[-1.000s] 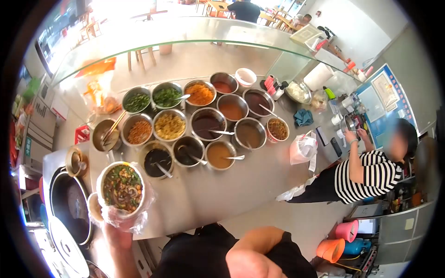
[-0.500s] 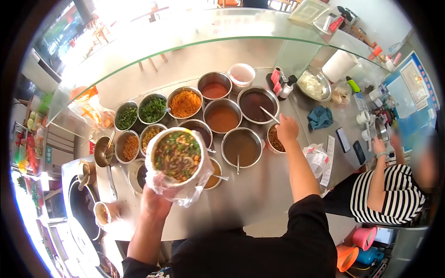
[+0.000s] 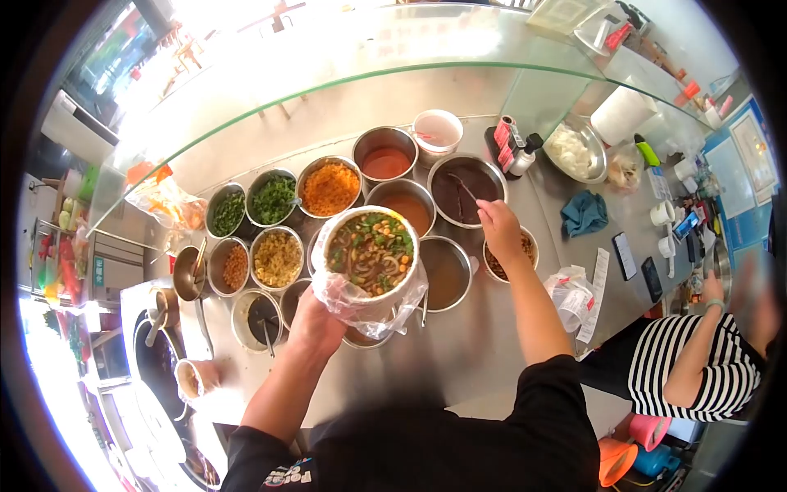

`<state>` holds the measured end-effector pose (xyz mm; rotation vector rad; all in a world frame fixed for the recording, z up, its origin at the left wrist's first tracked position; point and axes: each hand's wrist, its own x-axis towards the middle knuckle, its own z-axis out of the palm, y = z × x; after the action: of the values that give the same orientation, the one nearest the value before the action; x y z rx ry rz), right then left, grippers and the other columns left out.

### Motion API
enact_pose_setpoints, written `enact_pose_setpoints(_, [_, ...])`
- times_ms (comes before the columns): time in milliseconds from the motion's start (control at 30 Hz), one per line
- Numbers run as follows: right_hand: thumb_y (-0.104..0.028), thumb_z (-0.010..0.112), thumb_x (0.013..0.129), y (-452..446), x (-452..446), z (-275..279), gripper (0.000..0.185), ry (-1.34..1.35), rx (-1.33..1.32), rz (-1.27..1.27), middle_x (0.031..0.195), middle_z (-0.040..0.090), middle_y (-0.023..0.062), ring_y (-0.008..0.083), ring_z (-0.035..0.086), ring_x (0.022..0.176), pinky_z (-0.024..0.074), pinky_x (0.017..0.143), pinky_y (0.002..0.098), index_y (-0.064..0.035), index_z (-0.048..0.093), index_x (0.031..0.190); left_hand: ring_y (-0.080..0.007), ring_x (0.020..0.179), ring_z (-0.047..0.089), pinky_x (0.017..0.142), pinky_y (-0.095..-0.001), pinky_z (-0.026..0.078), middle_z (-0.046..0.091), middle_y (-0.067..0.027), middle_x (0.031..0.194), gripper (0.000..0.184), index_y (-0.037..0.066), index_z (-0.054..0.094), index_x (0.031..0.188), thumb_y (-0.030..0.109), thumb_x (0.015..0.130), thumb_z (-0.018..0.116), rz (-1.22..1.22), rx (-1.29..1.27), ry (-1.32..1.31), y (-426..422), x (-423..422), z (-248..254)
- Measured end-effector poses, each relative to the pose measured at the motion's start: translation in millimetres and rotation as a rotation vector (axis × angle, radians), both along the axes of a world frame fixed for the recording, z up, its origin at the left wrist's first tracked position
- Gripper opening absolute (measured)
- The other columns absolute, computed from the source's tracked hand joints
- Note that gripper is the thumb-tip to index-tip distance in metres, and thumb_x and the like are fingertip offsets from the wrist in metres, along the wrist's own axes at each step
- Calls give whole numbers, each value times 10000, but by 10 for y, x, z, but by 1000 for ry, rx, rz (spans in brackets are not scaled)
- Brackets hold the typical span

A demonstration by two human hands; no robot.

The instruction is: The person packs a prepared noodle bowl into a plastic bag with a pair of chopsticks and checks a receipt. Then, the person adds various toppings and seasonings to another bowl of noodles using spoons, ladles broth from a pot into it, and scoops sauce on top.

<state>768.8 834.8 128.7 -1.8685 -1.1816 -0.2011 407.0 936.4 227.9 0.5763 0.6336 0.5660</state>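
My left hand [image 3: 318,326] holds up a white bowl [image 3: 373,252] of noodle soup, topped with chopped greens and yellow bits. A clear plastic bag [image 3: 361,305] hangs around the bowl's outside. Below it, several metal pots are partly hidden. The fingers of my right hand [image 3: 502,226] are closed on the handle of a spoon [image 3: 466,187], whose lower end is in a pot of dark red-brown sauce [image 3: 443,195]. Just under my right wrist sits a tub of brown bits [image 3: 527,246]. A pot of brown liquid [image 3: 447,275] stands between the bowl and my right forearm.
Pots of shredded orange topping [image 3: 329,187], chopped greens [image 3: 271,198] and red sauce [image 3: 384,160] line the counter's far side, behind a glass screen [image 3: 344,86]. To the right lie a blue cloth [image 3: 584,213] and phones [image 3: 625,256]. A person in a striped shirt [image 3: 689,365] stands there.
My left hand has carried the bowl to the right, over other pots. The spoon in my right hand has shifted within the dark sauce. The view has moved slightly.
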Motion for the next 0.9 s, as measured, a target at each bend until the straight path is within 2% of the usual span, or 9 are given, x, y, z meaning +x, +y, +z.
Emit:
enact_pose_setpoints(67, [-99,611,873,-94,-12,17,138,10,-92,103,845,620,148,331,603,793,485,712,397,-29,673,975,-272,1184,529,1032,-437,413,546,-134,1301,627,7,426,1356,259,847,690,-3,-2,16,30,39,-86])
enact_pose_setpoints(200, [-125,617,885,-258,106,-62,156,137,-76,130,851,639,144,296,620,784,487,708,381,-15,671,980,-277,1185,530,1032,-435,415,546,-141,1305,576,2,450,1338,267,873,665,-35,-14,-9,27,134,-95])
enact_pose_setpoints(267, [-161,621,904,-312,145,-109,200,548,-63,2,802,651,105,237,625,759,489,716,358,11,665,997,-274,1179,535,1032,-440,415,552,-140,1301,546,-9,476,1313,269,880,660,-26,-5,-19,38,177,-107])
enact_pose_setpoints(300, [-192,621,915,-316,146,-88,246,654,-34,-30,740,635,54,151,600,675,477,626,293,28,664,1017,-274,1179,535,1032,-440,415,552,-140,1301,546,-9,476,1313,269,880,660,-29,-7,-19,41,194,-106])
enact_pose_setpoints(333, [-192,621,915,-320,153,-62,246,654,-35,-32,740,635,54,151,600,675,477,626,293,28,664,1017,-273,1175,538,1032,-440,416,555,-140,1297,541,-13,484,1305,270,879,662,-30,-6,-26,44,209,-104])
enact_pose_setpoints(400, [-183,623,905,-310,169,-31,227,1002,17,-79,705,604,31,98,546,575,429,504,237,22,670,991,-272,1170,541,1032,-439,416,559,-140,1294,536,-16,492,1297,270,878,664,-28,-5,-32,53,218,-125])
enact_pose_setpoints(500, [-169,618,894,-315,244,-67,194,1189,119,-185,689,590,29,62,498,513,363,426,201,5,667,965,-268,1160,549,1031,-434,418,571,-136,1276,513,-15,507,1280,264,880,664,-26,-30,-31,77,223,-161])
enact_pose_setpoints(567, [-161,613,893,-345,276,-107,183,1224,167,-188,684,582,26,64,493,506,367,420,208,2,664,957,-229,1030,607,915,-410,492,616,-107,1156,384,5,524,1217,151,884,648,20,-68,-48,73,266,-119])
enact_pose_setpoints(900, [-156,597,902,-412,303,-20,186,1249,271,-219,690,572,23,60,487,499,368,410,209,9,650,971,-223,1039,605,920,-406,477,619,-100,1153,373,1,523,1223,149,899,632,-21,-53,-42,99,505,-105])
